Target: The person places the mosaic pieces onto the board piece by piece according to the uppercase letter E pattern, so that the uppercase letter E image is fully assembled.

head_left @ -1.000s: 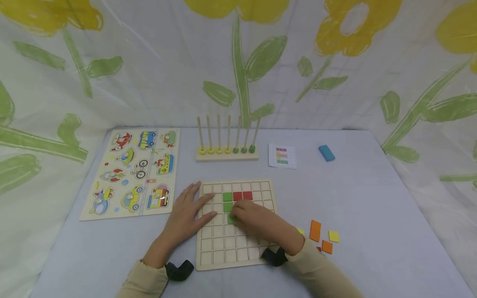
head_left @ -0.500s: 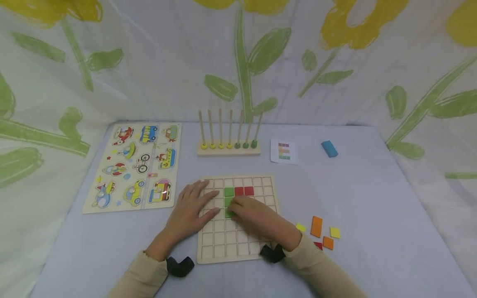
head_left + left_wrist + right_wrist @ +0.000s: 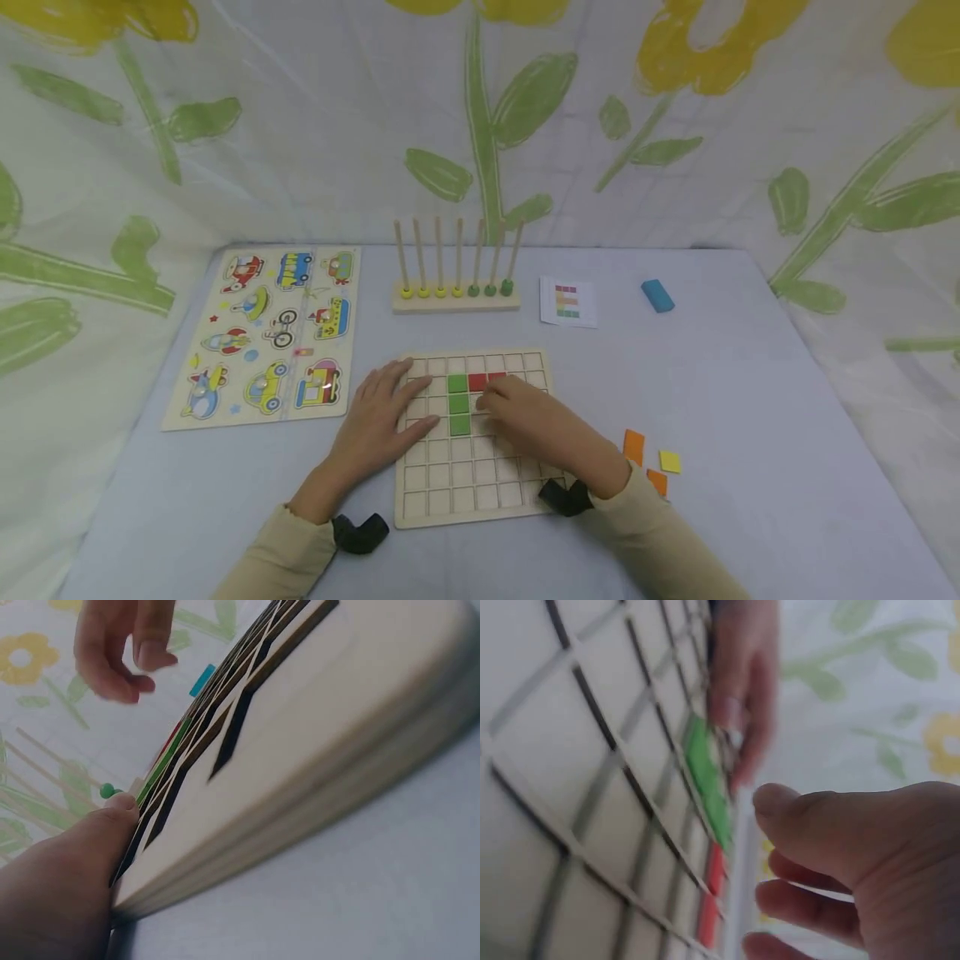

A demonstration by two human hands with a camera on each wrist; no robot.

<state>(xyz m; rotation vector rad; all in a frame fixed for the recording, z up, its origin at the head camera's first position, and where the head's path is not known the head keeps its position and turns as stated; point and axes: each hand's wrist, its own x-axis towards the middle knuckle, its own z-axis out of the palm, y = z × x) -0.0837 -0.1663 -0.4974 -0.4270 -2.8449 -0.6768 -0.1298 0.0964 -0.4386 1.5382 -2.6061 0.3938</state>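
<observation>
A wooden grid board lies in the middle of the table. Three green square tiles form a column in its cells, and red tiles sit right of the top one. My left hand rests on the board's left side with fingers spread; in the left wrist view its thumb lies at the board's edge. Just right of the green column, my right hand hovers over the board. The right wrist view shows its thumb and fingers apart, nothing between them.
Orange tiles and a yellow tile lie beside my right forearm. Behind the board stand a peg rack with beads, a pattern card and a blue block. A vehicle puzzle board lies at left.
My right hand has let go of the lowest green tile, which now sits square in its cell, and moved right. My left hand stays on the board. The forearm now covers some loose tiles.
</observation>
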